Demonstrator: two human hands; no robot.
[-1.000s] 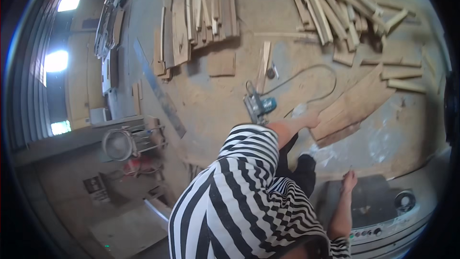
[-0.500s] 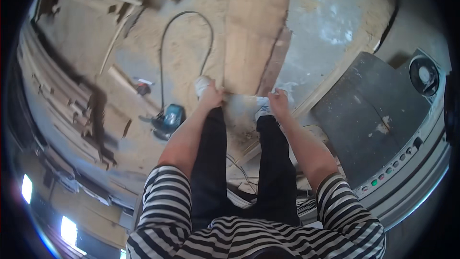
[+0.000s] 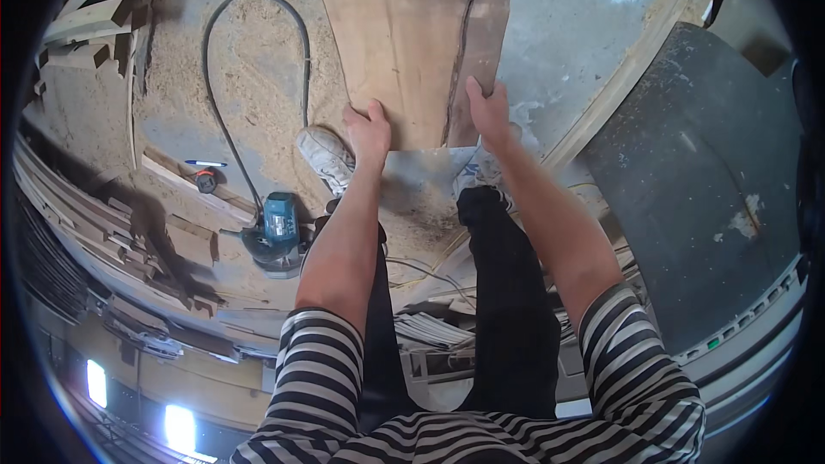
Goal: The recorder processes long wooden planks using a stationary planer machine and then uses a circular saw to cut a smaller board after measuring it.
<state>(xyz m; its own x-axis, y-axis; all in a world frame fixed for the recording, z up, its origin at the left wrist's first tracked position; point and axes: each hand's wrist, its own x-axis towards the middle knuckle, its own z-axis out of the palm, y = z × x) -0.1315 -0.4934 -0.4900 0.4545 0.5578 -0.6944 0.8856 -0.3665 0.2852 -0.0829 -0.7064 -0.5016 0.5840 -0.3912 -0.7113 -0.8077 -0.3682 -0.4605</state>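
Observation:
A wide, pale brown wooden plank (image 3: 395, 43) stretches away from me, a dark jagged crack running along its length near the right side. Right of that crack lies a narrower, browner strip (image 3: 483, 43) of wood. My left hand (image 3: 369, 133) is closed on the plank's left edge close to its near end, thumb on top and fingers mostly hidden beneath. On the opposite edge, my right hand (image 3: 490, 116) grips the browner strip, its thumb along the upper face. The plank's near end is just in front of my shoes (image 3: 326, 155).
A blue corded power tool (image 3: 279, 228) sits on the sawdust-covered floor at left, its dark cord (image 3: 209, 77) looping forward. Near it are a tape measure (image 3: 205, 181) and a blue pen (image 3: 206, 163). Stacked timber (image 3: 94, 215) lines the left; a dark panel (image 3: 696, 180) lies right.
Both hands have shifted forward along the plank's edges, and their grip shows more plainly. My left shoe now points outward to the left. The whole view has shifted, with the power tool appearing farther left.

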